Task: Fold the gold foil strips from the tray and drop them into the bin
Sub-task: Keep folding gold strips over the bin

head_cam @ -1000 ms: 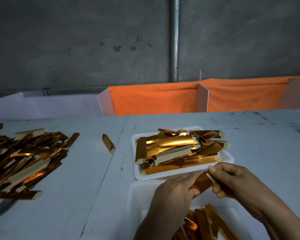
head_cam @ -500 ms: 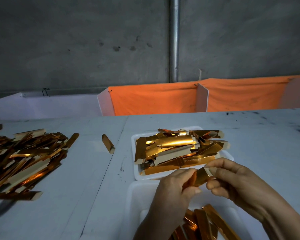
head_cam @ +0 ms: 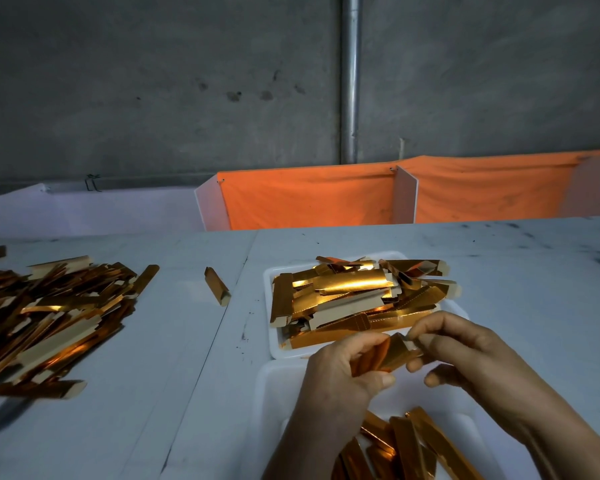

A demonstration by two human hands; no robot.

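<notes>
Two hands above a bin, tray behind, loose pile to the left.

The tray (head_cam: pixel 270 336) full of strips (head_cam: pixel 354 296) sits on the table (head_cam: pixel 516 271), with the bin (head_cam: pixel 267 393) just before it. The left hand (head_cam: pixel 336 372) and right hand (head_cam: pixel 465 355) hold one strip (head_cam: pixel 395 351) between them over the bin. A big pile (head_cam: pixel 49 317) lies far left; a single piece (head_cam: pixel 217 285) lies between pile and tray.
</notes>
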